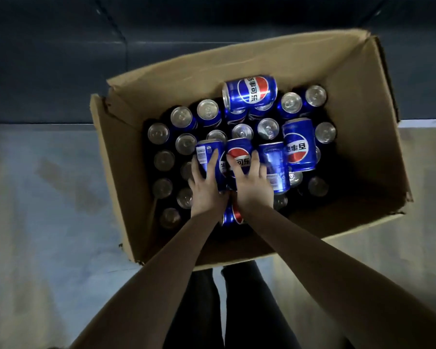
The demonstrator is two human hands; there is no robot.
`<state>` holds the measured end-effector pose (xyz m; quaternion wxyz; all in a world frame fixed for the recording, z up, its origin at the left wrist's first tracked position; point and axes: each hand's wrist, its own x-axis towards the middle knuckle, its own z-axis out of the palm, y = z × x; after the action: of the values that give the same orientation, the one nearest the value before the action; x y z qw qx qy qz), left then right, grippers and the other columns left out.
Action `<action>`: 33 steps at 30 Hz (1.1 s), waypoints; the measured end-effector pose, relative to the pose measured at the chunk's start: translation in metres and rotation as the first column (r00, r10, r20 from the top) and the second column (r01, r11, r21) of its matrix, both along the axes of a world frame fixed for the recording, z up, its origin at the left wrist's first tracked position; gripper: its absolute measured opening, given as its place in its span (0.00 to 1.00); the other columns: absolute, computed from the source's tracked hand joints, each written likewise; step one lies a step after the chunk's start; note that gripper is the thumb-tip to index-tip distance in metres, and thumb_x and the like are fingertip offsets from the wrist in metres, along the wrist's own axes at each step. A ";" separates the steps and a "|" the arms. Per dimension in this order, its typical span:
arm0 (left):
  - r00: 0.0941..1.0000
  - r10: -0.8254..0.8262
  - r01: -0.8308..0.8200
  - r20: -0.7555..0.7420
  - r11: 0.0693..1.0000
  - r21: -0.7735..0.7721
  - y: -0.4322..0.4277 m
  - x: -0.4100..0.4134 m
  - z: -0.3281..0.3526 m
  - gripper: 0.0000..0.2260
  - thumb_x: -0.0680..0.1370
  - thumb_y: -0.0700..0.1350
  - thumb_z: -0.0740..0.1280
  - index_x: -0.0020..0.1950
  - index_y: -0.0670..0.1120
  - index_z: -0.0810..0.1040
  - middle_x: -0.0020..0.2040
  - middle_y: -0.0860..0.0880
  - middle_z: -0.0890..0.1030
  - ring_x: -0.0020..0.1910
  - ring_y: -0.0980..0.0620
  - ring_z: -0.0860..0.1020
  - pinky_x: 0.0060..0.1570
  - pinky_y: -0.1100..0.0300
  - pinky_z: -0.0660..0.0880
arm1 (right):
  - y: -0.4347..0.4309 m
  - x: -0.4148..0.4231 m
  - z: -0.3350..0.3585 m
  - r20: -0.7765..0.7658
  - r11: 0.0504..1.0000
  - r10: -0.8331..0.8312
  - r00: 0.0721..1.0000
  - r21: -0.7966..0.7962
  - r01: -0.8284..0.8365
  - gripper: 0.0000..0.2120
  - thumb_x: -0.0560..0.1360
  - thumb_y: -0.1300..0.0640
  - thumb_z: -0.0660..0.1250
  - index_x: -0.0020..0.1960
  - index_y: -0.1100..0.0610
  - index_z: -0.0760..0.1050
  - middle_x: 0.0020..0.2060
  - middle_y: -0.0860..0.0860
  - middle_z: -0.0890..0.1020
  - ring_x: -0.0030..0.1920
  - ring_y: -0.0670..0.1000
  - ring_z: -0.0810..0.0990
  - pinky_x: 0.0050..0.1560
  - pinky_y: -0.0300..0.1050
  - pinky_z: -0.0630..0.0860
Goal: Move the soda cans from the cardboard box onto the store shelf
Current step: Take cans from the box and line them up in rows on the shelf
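- You're leaning over the cardboard box (337, 71) sitting on the floor (48, 197), with both hands down among the loose cans that are lying on their sides on top.
- Your left hand (207, 190) is curling around the barcode can (204, 153), fingers wrapping over its side, so that one's looking properly gripped.
- Your right hand (253, 183) is closing over the middle can (238, 153), thumb on one side and fingers on the other. It's working just beside a third can (275, 167) lying flat.
- Going for the sideways ones first is making sense to me, since they're resting on the upright cans (208, 110) and blocking them.
- Two more are lying loose: the far can (249, 93) near the back wall and the right-side can (299, 144).
- Nothing's leaving the box yet, and it's looking nearly full. The dark strip beyond the box might be the shelf, but I can't tell.
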<state>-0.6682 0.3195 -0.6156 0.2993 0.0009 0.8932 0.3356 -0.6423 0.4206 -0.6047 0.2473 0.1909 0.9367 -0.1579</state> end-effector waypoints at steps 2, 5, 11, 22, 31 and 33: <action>0.999 0.033 -0.032 -0.015 0.998 0.046 0.000 -0.006 -0.002 0.44 0.70 0.39 0.71 0.76 0.63 0.50 0.78 0.49 0.42 0.74 0.38 0.52 0.68 0.43 0.61 | 0.001 -0.004 -0.004 -0.004 0.999 -0.030 1.000 -0.034 0.030 0.40 0.75 0.55 0.67 0.76 0.39 0.46 0.76 0.59 0.44 0.73 0.61 0.56 0.64 0.54 0.71; 0.993 0.117 -0.114 -0.023 0.988 0.100 0.002 -0.014 -0.001 0.40 0.70 0.43 0.72 0.75 0.63 0.55 0.78 0.47 0.47 0.74 0.39 0.54 0.68 0.45 0.61 | -0.001 -0.007 -0.008 -0.030 0.994 -0.094 0.995 -0.065 0.092 0.37 0.77 0.57 0.65 0.74 0.35 0.47 0.76 0.57 0.44 0.70 0.62 0.61 0.66 0.56 0.69; 0.981 0.189 -0.193 0.051 0.977 0.091 0.004 -0.018 0.006 0.43 0.68 0.43 0.73 0.75 0.63 0.52 0.71 0.42 0.58 0.70 0.38 0.61 0.66 0.42 0.67 | -0.001 -0.004 -0.002 -0.053 0.951 -0.237 0.970 -0.215 0.220 0.37 0.76 0.57 0.64 0.74 0.34 0.47 0.76 0.54 0.47 0.70 0.62 0.62 0.65 0.59 0.69; 0.961 0.244 -0.254 0.127 0.964 0.077 -0.027 -0.016 0.029 0.35 0.74 0.44 0.71 0.75 0.51 0.55 0.66 0.44 0.73 0.62 0.46 0.75 0.57 0.59 0.71 | 0.004 -0.001 0.026 -0.006 0.897 -0.380 0.925 -0.246 0.367 0.41 0.71 0.51 0.72 0.75 0.52 0.51 0.68 0.56 0.61 0.66 0.60 0.70 0.60 0.55 0.72; 0.858 0.426 -0.444 0.286 0.896 -0.002 0.030 -0.022 0.015 0.40 0.75 0.47 0.70 0.78 0.53 0.46 0.73 0.39 0.56 0.67 0.37 0.68 0.59 0.50 0.70 | -0.009 0.007 0.005 0.059 0.933 -0.292 0.955 -0.200 0.298 0.45 0.72 0.64 0.69 0.77 0.45 0.44 0.75 0.60 0.49 0.75 0.62 0.55 0.70 0.56 0.66; 0.849 0.448 -0.465 0.281 0.886 -0.007 0.030 -0.022 0.011 0.39 0.75 0.47 0.70 0.78 0.53 0.47 0.73 0.39 0.56 0.66 0.37 0.68 0.58 0.51 0.69 | -0.010 0.004 0.001 0.066 0.939 -0.283 0.957 -0.184 0.291 0.47 0.73 0.64 0.69 0.77 0.43 0.41 0.75 0.60 0.47 0.75 0.63 0.55 0.70 0.56 0.65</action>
<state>-0.6903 0.3495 -0.6045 0.3317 -0.2485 0.8069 0.4209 -0.6384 0.4107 -0.6035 0.2570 0.3038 0.8742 -0.2781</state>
